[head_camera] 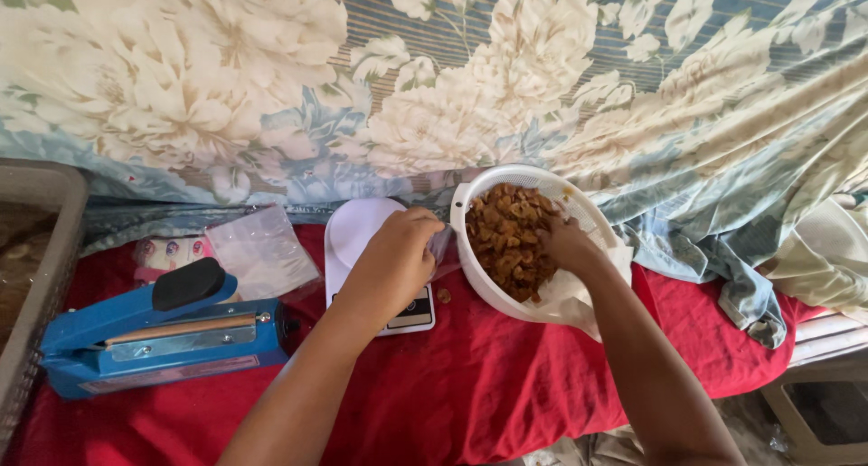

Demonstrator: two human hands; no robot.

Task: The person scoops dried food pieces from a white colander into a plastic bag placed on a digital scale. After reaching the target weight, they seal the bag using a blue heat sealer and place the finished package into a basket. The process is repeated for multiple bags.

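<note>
In the head view, the person's left hand (pixel 391 263) is curled nearly closed, its fingers pinching the rim of a small clear plastic bag (pixel 441 247) and holding the mouth of it up just beside the white colander (pixel 479 276). The bag sits between the hand and the colander wall, close enough for the brown fried snack pieces (pixel 508 240) to pass straight across. The right hand (pixel 562 243) reaches into the colander from its far side, fingers bent down into the heap; how much they have gathered cannot be told, since the fingertips are buried among the pieces. The colander leans toward the person, propped on a white cloth (pixel 579 299).

Directly under the left hand stands a white kitchen scale (pixel 362 231), its round pan bare and its display partly hidden by the wrist. One stray snack piece (pixel 444 295) lies on the red cloth (pixel 452 385) between scale and colander. To the left rests a blue heat sealer (pixel 154 339) with a black knob on its arm, and behind it a stack of empty clear bags (pixel 262 249) and a few printed packets (pixel 167 252). A grey tray (pixel 36 249) edges the far left. A flowered bedsheet (pixel 452 86) hangs behind everything, crowding the colander's back.
</note>
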